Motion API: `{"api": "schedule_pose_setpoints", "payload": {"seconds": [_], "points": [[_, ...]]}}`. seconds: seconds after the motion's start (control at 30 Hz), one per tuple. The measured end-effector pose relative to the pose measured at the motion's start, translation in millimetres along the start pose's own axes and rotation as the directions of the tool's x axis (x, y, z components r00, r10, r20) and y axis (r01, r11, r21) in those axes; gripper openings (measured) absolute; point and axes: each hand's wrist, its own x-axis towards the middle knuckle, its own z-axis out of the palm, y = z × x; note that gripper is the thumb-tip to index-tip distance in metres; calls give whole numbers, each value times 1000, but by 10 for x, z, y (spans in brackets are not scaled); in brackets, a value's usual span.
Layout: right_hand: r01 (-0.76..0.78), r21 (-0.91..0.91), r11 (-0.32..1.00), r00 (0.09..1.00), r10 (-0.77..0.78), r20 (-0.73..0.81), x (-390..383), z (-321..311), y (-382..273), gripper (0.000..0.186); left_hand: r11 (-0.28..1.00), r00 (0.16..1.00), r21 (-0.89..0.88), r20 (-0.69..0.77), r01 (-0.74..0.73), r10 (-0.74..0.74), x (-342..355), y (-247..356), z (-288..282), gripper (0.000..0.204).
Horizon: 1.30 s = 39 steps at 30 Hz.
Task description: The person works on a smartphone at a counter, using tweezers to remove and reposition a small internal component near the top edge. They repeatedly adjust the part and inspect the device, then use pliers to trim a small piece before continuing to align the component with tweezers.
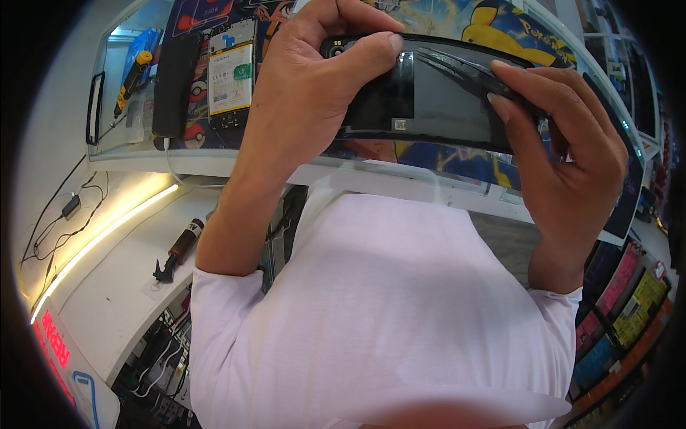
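My left hand (304, 89) grips the left end of a black phone back cover (457, 104), its thumb pressed along the upper edge beside the camera opening. The cover's inner side faces up, with a darker patch and a small white code label. Between the thumb and fingers of my right hand (564, 132) is a pair of dark tweezers (461, 70). Their tips point left, over the cover near my left thumb. Just left of my left wrist lies an opened phone body (231, 79) with its battery and boards exposed.
A dark slab-shaped device (176, 86) with a white cable (171, 154) lies at the left of the colourful mat (493, 28). Further left are a yellow-and-black tool (136, 79) and a thin black frame (95, 107). A dark tube with a nozzle (179, 247) rests on the lower white shelf (107, 300).
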Motion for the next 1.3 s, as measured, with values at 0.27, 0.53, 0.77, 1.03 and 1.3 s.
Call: {"api": "schedule_pose_setpoints", "payload": {"seconds": [0.27,0.53,0.77,1.03,1.3], "points": [[-314,397,863,946,321,49,33,111,243,31,997,996,40,52,-73,71,-97,156,93,14],[-20,89,996,1000,19,13,218,263,122,27,985,989,126,99,-118,106,-120,183,121,15],[58,156,986,994,-43,-98,144,389,85,28,958,976,191,64,-216,207,-163,159,157,14],[216,63,974,944,-192,-269,32,424,8,27,991,997,111,-31,-72,76,-313,202,282,29],[253,86,964,923,-214,-319,-57,579,-47,25,989,984,54,-105,-137,142,-399,-4,284,29]]}}
